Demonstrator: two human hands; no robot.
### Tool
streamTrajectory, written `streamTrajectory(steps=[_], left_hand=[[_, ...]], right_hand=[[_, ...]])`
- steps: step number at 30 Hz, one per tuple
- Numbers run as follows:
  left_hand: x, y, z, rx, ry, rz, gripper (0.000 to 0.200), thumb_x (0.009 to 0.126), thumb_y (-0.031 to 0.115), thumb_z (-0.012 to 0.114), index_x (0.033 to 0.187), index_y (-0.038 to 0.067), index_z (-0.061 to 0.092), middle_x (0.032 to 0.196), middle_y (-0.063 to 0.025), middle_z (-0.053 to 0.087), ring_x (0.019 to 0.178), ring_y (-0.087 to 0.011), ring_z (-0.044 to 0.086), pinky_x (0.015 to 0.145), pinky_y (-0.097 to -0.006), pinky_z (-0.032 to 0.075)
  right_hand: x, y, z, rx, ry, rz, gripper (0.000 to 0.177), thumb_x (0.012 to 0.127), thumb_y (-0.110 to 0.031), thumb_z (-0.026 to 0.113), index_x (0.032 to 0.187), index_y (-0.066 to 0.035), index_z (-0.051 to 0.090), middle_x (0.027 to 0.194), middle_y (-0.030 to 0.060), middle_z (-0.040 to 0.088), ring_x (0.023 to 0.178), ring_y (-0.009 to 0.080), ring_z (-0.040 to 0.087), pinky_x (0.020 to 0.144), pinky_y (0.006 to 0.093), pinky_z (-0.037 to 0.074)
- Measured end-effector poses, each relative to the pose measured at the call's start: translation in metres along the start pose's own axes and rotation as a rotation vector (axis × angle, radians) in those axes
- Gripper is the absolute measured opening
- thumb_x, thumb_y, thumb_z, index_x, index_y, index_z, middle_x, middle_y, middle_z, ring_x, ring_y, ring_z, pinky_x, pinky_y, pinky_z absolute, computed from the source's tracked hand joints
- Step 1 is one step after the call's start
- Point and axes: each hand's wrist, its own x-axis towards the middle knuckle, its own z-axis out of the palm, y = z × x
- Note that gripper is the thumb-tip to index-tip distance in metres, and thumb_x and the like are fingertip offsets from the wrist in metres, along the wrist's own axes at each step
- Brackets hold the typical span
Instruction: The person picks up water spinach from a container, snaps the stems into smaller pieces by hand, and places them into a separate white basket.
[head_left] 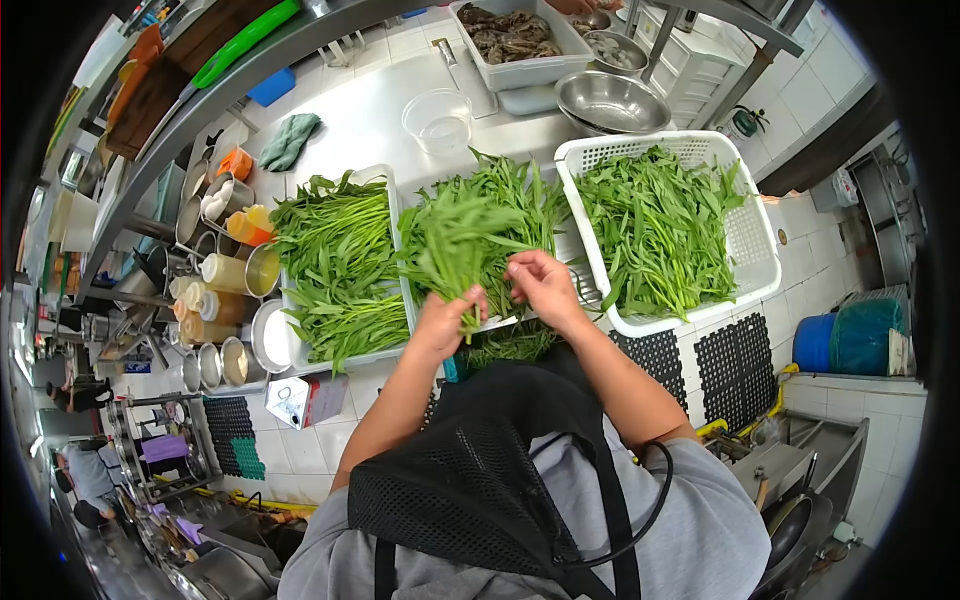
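Observation:
My left hand (450, 320) is closed around the stems of a bunch of water spinach (455, 245); its leafy tops point away from me and are blurred. Close by on the right, my right hand (541, 287) has its fingers curled in a pinch, and whatever is between them cannot be made out. Beneath and beyond both hands lies a pile of loose greens (535, 205). To the left, a pale tray (402, 290) holds more greens laid in bundles. On the right stands a white perforated basket (755, 240) heaped with the same leaves.
Beyond the greens are a clear round tub (438, 120), a green cloth (290, 142), a steel bowl (612, 102) and a white bin (530, 72) of dark food. Sauce bottles (222, 270) line the left side. A metal shelf rail (200, 110) crosses the upper left.

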Motion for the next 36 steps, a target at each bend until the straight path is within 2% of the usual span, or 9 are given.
streamTrajectory(steps=[2,7,12,14,16,19,22,31,36], left_hand=[[-0.002,0.013,-0.011,-0.060,0.044,0.026,0.016,0.090,0.021,0.062,0.089,0.007,0.056,0.076,-0.0031,0.057,0.066,-0.0167,0.055,0.060,-0.0305,0.045],[0.000,0.030,-0.031,-0.402,0.016,-0.056,0.017,0.096,0.027,0.052,0.091,0.011,0.050,0.070,-0.0002,0.045,0.063,-0.0146,0.042,0.060,-0.0294,0.036],[0.000,0.023,-0.027,-0.425,-0.003,-0.019,0.018,0.097,0.028,0.050,0.090,0.011,0.049,0.067,0.0007,0.041,0.063,-0.0149,0.040,0.060,-0.0295,0.035],[-0.002,0.017,-0.027,-0.402,-0.079,-0.006,0.020,0.097,0.028,0.050,0.087,0.011,0.048,0.066,0.0009,0.041,0.063,-0.0155,0.040,0.061,-0.0297,0.035],[-0.004,0.016,-0.026,-0.397,-0.099,-0.005,0.021,0.097,0.028,0.050,0.085,0.011,0.047,0.066,0.0004,0.042,0.064,-0.0159,0.040,0.061,-0.0303,0.035],[-0.007,0.017,-0.022,-0.381,-0.104,-0.018,0.022,0.097,0.028,0.050,0.083,0.011,0.047,0.067,-0.0005,0.043,0.065,-0.0163,0.042,0.062,-0.0311,0.036],[-0.008,0.016,-0.017,-0.372,-0.037,-0.030,0.022,0.096,0.028,0.051,0.083,0.011,0.047,0.069,-0.0014,0.046,0.066,-0.0167,0.045,0.063,-0.0316,0.038],[0.005,-0.005,-0.007,-0.315,0.039,0.024,0.021,0.094,0.023,0.056,0.102,0.004,0.059,0.091,-0.0065,0.062,0.081,-0.0177,0.059,0.071,-0.0322,0.048],[0.004,-0.011,0.007,-0.266,0.036,-0.042,0.027,0.093,0.023,0.058,0.108,0.002,0.060,0.102,-0.0082,0.064,0.089,-0.0200,0.061,0.077,-0.0340,0.049]], right_hand=[[0.012,0.030,-0.023,-0.425,0.192,-0.255,0.020,0.084,-0.016,0.066,0.092,0.001,0.060,0.077,0.0087,0.064,0.067,0.0166,0.060,0.061,0.0309,0.049],[0.004,0.028,-0.032,-1.025,0.110,-0.287,0.026,0.079,-0.022,0.070,0.087,0.000,0.058,0.083,0.0195,0.063,0.077,0.0383,0.060,0.070,0.0435,0.049],[0.011,0.040,-0.032,-1.096,0.262,-0.382,0.027,0.075,-0.020,0.069,0.089,0.001,0.059,0.085,0.0211,0.063,0.082,0.0398,0.060,0.072,0.0463,0.048],[0.018,0.035,-0.036,-0.925,0.170,-0.122,0.026,0.073,-0.016,0.067,0.090,0.003,0.058,0.080,0.0203,0.062,0.077,0.0410,0.060,0.070,0.0461,0.048],[0.020,0.022,-0.033,-0.843,0.180,-0.107,0.023,0.073,-0.011,0.066,0.089,0.004,0.058,0.073,0.0124,0.062,0.065,0.0302,0.061,0.062,0.0386,0.049],[0.017,-0.008,-0.026,-0.103,0.094,-0.041,0.016,0.080,-0.004,0.065,0.094,-0.001,0.059,0.076,-0.0020,0.058,0.064,0.0039,0.050,0.057,0.0201,0.041],[0.010,-0.031,-0.013,0.003,0.006,-0.148,0.010,0.085,-0.003,0.061,0.095,-0.002,0.058,0.075,-0.0018,0.059,0.063,0.0062,0.053,0.061,0.0220,0.045],[-0.020,-0.029,0.008,0.102,-0.132,0.103,0.016,0.089,-0.009,0.061,0.101,-0.001,0.054,0.080,0.0051,0.066,0.067,0.0076,0.058,0.058,0.0222,0.046],[-0.028,0.012,0.017,-0.067,-0.176,-0.077,0.014,0.087,-0.008,0.063,0.096,0.001,0.056,0.075,0.0020,0.064,0.063,0.0045,0.054,0.059,0.0200,0.043]])
